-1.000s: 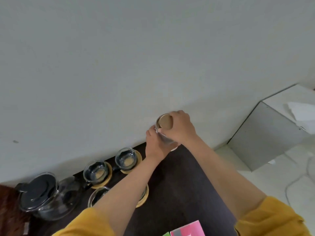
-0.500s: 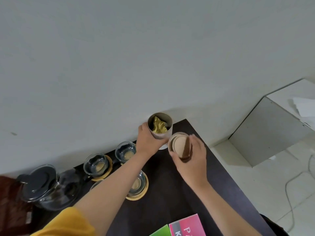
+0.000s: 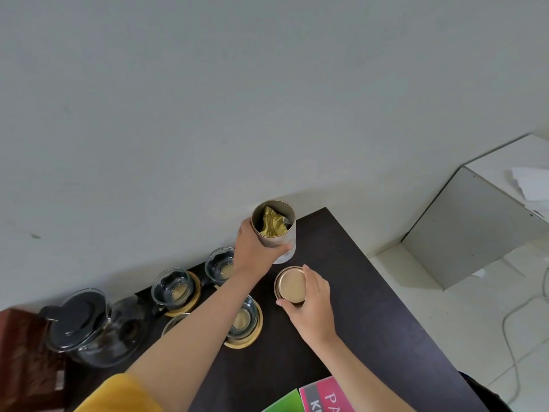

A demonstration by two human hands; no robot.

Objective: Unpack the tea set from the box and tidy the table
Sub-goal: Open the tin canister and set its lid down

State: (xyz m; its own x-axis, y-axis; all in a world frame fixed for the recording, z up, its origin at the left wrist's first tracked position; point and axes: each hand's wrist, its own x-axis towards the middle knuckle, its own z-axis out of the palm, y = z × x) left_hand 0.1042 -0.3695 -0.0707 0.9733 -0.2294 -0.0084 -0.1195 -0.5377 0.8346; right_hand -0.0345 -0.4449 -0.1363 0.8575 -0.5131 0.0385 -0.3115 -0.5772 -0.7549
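Observation:
My left hand (image 3: 255, 249) grips a round metal tea tin (image 3: 277, 236) that stands open at the far corner of the dark table (image 3: 365, 307); a crumpled gold foil bag shows inside it. My right hand (image 3: 312, 304) holds the tin's gold lid (image 3: 291, 284) flat, just in front of the tin, low over the table. Several glass cups on round wooden coasters (image 3: 175, 288) stand to the left, partly hidden by my left forearm. A glass teapot with a black lid (image 3: 86, 325) stands at the far left.
A pink and green box (image 3: 320, 396) lies at the near table edge. A brown wooden object (image 3: 20, 361) is at the left edge. A white wall runs behind the table. A white cabinet (image 3: 481, 227) with papers stands on the floor to the right, beside a cable.
My right hand took the lid off the tin, turned it over and brought it down in front of the tin. My left hand kept hold of the tin.

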